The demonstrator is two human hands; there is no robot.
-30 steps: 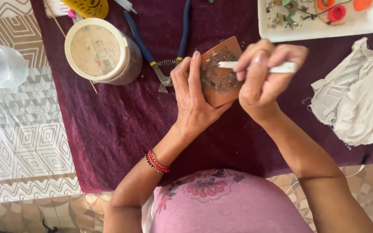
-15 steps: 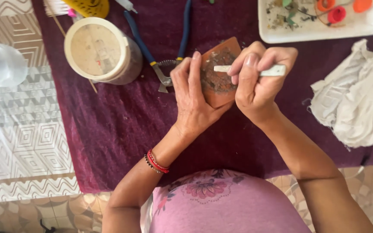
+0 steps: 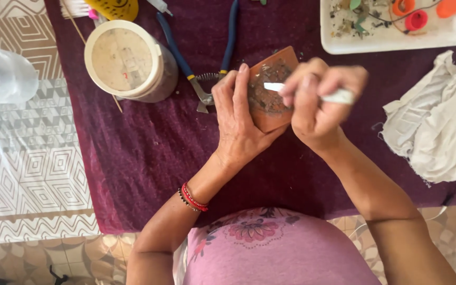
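Head view: pliers (image 3: 207,68) beside, perhaps touching, left hand (image 3: 241,124).

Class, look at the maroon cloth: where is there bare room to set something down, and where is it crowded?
Bare maroon cloth lies below the cream-lidded jar, left of the left hand. A narrower strip runs between the right hand and the crumpled white rag. The top edge is crowded: the blue-handled pliers, the white tray and the jar.
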